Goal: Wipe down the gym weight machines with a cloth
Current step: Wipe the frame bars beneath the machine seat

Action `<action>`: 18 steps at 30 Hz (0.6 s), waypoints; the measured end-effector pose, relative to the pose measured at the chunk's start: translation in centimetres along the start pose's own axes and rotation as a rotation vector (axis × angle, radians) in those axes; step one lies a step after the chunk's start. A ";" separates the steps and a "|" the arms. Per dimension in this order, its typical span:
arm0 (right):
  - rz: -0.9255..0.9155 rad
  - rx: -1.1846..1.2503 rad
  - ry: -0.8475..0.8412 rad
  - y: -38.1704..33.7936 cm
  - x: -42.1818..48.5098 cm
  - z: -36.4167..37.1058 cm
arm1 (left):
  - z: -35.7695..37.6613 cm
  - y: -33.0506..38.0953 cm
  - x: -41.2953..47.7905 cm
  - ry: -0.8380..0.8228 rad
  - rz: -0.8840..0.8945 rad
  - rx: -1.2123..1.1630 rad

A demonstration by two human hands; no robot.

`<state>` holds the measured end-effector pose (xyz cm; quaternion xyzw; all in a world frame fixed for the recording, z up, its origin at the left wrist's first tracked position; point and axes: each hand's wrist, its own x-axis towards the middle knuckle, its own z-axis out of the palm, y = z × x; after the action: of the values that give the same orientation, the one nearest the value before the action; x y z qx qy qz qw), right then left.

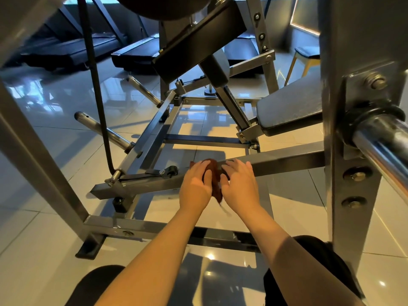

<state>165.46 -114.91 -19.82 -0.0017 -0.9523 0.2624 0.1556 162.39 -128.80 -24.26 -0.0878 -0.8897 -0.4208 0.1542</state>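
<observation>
A: What do we make of the materials here?

B: We see a brown cloth [216,187], soft and bunched into a wad. It sits on a square-section crossbar [287,161] of grey painted steel. Beyond the hands and to their right we see a seat pad [289,111] in black grained vinyl. Nearer on the right, a thick chrome bar [379,142] shines round and smooth.

A: And to the left of the hands?

B: We count two chrome pegs [103,129] sticking out of the frame, with a black cable [97,85] running down beside them.

A: The room?

B: The floor [55,111] under the hands is pale glossy tile that mirrors the light. Far beyond them we see dark treadmills [66,49] in a row.

A: How do the hands lie?

B: They are close together. We see the left hand [195,184] and the right hand [240,184] cupped on the cloth from either side, and it bulges up between them. The right fingertips reach onto the crossbar
</observation>
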 end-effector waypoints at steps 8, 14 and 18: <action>0.078 0.102 -0.003 0.3 0.3 0.2 | 1.2 2.1 -0.9 -0.057 0.085 -0.055; 0.018 0.017 -0.025 0.1 -0.2 -0.8 | -0.9 -1.6 0.5 -0.034 -0.015 -0.013; -0.003 0.017 -0.006 0.2 0.0 -0.6 | -0.5 -2.1 0.5 0.036 -0.100 -0.069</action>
<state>165.64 -114.48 -19.46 0.0017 -0.9505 0.2704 0.1532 161.40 -130.52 -25.28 -0.0411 -0.8751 -0.4596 0.1457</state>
